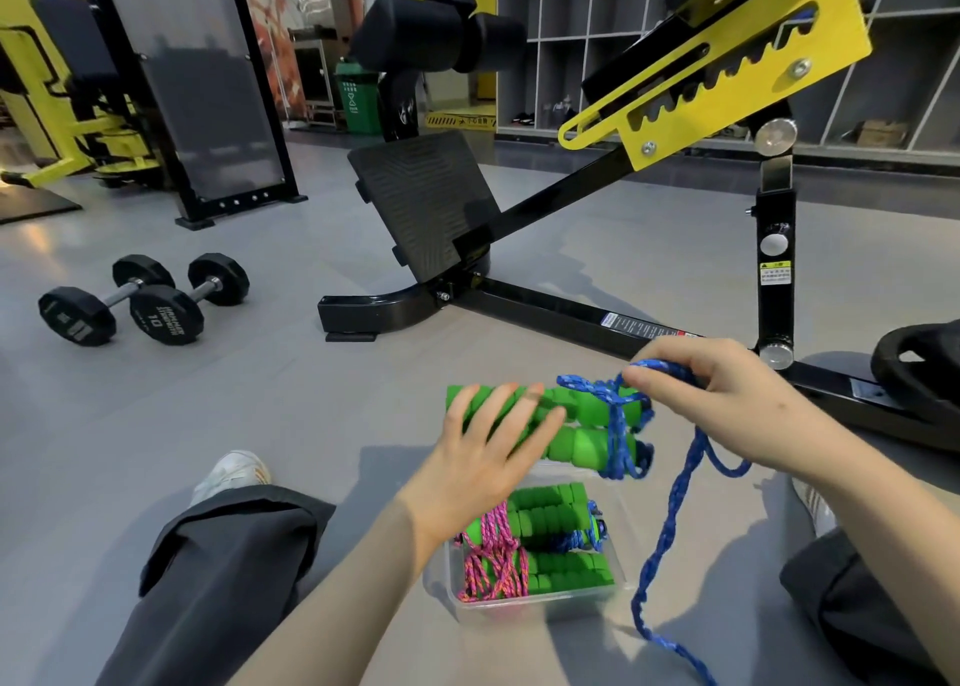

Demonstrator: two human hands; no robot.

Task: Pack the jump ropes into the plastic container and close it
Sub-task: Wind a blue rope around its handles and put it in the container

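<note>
Down close, between two dark trouser legs [223,571], the clear container [439,576] sits open on the grey floor. Inside it, a pink rope [491,560] is bundled at the left, with packed handles [558,524], green foam, stacked beside it. A bit of blue cord is tucked among them.

Just above the container, the left hand [488,451] has a pair of green handles [582,404] lying side by side. Its fingers are laid over the top and holding them up, and the thumb is out of sight. The blue rope [670,519] is wound round the right ends of those handles. Its loose tail drops past the container's right side and trails toward the bottom edge.

The right hand [727,399] is up at the same height, thumb and fingertips pinching a loop of that blue rope right by the wrapped ends.

A white shoe [231,472] pokes out at the left. Beyond the hands runs the black frame of a bench [545,311], with a yellow notched bracket above it. A weight plate [919,368] lies at the right edge. Two dumbbells [145,300] rest side by side on the floor, far left. At the back there's a green bin [358,98] and grey shelves [571,35].
</note>
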